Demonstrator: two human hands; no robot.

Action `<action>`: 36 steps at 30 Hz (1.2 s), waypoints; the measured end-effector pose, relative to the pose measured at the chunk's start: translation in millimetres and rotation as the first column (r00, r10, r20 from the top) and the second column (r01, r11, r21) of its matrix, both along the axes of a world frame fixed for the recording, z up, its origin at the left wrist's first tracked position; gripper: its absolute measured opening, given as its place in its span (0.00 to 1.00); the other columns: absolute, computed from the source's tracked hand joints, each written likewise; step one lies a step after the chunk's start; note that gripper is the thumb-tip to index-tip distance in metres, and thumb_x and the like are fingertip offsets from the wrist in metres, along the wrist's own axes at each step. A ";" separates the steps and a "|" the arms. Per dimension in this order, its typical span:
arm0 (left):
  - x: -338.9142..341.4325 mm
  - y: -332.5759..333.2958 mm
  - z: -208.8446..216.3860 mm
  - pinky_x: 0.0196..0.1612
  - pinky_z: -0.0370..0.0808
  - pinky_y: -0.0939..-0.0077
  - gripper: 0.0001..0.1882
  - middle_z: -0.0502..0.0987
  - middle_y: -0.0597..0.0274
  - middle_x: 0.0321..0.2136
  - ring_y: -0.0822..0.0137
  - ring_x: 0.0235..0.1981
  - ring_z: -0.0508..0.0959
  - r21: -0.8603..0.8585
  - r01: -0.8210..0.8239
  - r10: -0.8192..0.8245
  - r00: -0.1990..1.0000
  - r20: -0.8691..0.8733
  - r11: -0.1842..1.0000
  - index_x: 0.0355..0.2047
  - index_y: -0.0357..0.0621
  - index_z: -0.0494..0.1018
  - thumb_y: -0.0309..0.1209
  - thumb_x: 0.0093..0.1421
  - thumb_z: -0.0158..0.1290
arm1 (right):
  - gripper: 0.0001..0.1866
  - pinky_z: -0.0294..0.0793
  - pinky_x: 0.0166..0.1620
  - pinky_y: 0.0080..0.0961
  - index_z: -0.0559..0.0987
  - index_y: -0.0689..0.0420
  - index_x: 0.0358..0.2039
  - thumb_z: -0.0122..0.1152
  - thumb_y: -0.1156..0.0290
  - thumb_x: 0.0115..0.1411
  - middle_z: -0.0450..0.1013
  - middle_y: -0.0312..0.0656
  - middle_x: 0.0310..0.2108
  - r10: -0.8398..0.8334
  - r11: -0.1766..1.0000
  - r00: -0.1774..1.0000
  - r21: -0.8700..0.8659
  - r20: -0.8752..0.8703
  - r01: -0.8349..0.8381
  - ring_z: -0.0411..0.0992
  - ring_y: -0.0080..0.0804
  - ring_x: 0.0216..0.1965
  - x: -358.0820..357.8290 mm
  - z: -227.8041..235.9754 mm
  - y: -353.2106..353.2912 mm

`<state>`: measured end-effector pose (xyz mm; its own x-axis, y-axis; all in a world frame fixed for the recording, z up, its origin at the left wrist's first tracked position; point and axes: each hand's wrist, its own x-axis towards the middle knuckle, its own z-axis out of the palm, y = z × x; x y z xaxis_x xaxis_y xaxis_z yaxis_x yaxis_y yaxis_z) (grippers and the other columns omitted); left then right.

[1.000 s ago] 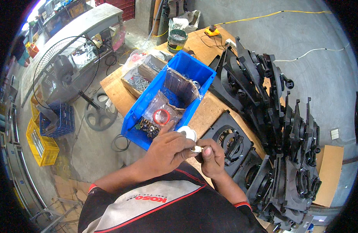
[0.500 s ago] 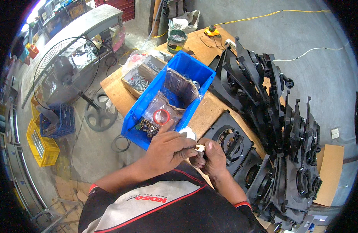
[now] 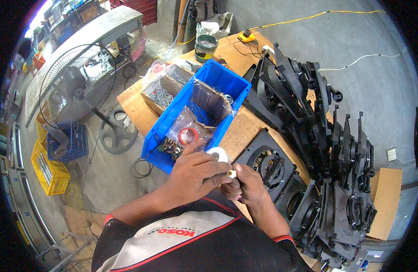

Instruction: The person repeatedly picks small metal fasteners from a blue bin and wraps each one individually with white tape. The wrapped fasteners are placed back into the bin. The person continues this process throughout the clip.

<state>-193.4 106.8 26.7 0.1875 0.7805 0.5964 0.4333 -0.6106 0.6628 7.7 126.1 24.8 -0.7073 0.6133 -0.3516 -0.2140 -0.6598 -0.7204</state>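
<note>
My left hand point(image 3: 195, 170) and my right hand point(image 3: 249, 185) meet close in front of my shirt. Between their fingertips is a small brass fitting point(image 3: 232, 173) with a hole in its end, pinched from both sides. A white ring-shaped roll point(image 3: 221, 155), which looks like tape, shows just beyond my left fingers; what supports it is hidden. Past my left hand stands a blue bin point(image 3: 153, 144). Inside lie a red ring point(image 3: 188, 135) on clear plastic and several small brass fittings point(image 3: 172, 149).
A wooden table point(image 3: 238, 136) carries the bin, a box of screws point(image 3: 162, 97) and a bucket point(image 3: 206, 48). Black plastic frames point(image 3: 304, 113) are stacked along the right; another frame point(image 3: 266, 163) lies near my right hand. A pedestal fan point(image 3: 77, 86) stands at left.
The brass fitting has turned a little, so its end hole faces me more. The white roll shows more beyond my left fingers. Both hands stay almost in place.
</note>
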 end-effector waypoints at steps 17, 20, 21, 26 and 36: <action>-8.9 0.0 1.6 0.60 0.60 0.50 0.14 0.73 0.67 0.23 0.67 0.28 0.77 0.096 -0.073 0.089 0.981 -0.172 0.993 0.38 0.52 0.79 0.34 0.50 0.65 | 0.13 0.75 0.31 0.20 0.81 0.64 0.42 0.63 0.68 0.63 0.79 0.40 0.29 -0.309 0.854 0.912 0.501 0.270 0.141 0.75 0.22 0.27 -5.3 17.9 1.4; -9.4 -0.4 0.0 0.60 0.60 0.52 0.13 0.73 0.67 0.23 0.67 0.28 0.77 0.078 -0.080 0.090 0.986 -0.141 0.994 0.37 0.53 0.80 0.33 0.50 0.65 | 0.13 0.75 0.31 0.20 0.81 0.66 0.43 0.62 0.69 0.64 0.79 0.41 0.31 -0.266 0.875 0.934 0.466 0.240 0.130 0.75 0.23 0.28 -5.4 19.0 2.9; -10.1 -0.6 -1.0 0.60 0.60 0.52 0.13 0.74 0.67 0.23 0.66 0.28 0.77 0.075 -0.085 0.095 0.985 -0.142 0.994 0.37 0.53 0.80 0.33 0.50 0.66 | 0.14 0.75 0.32 0.20 0.81 0.66 0.44 0.62 0.69 0.64 0.79 0.42 0.32 -0.257 0.876 0.936 0.467 0.240 0.121 0.76 0.24 0.28 -5.9 20.2 3.3; -11.6 -0.8 -2.0 0.59 0.62 0.54 0.12 0.75 0.67 0.23 0.66 0.29 0.78 0.060 -0.096 0.103 0.988 -0.118 0.994 0.36 0.52 0.80 0.33 0.50 0.66 | 0.14 0.77 0.33 0.21 0.81 0.66 0.45 0.62 0.71 0.63 0.79 0.42 0.33 -0.223 0.878 0.942 0.473 0.252 0.081 0.76 0.25 0.29 -5.5 21.3 4.5; -7.9 -2.5 1.2 0.59 0.63 0.53 0.12 0.75 0.65 0.23 0.64 0.30 0.79 0.001 -0.113 0.113 0.994 -0.005 0.994 0.38 0.53 0.79 0.32 0.51 0.65 | 0.14 0.77 0.36 0.22 0.80 0.65 0.46 0.63 0.70 0.63 0.79 0.43 0.34 -0.236 0.857 0.936 0.510 0.261 0.074 0.76 0.25 0.31 -6.7 21.7 1.2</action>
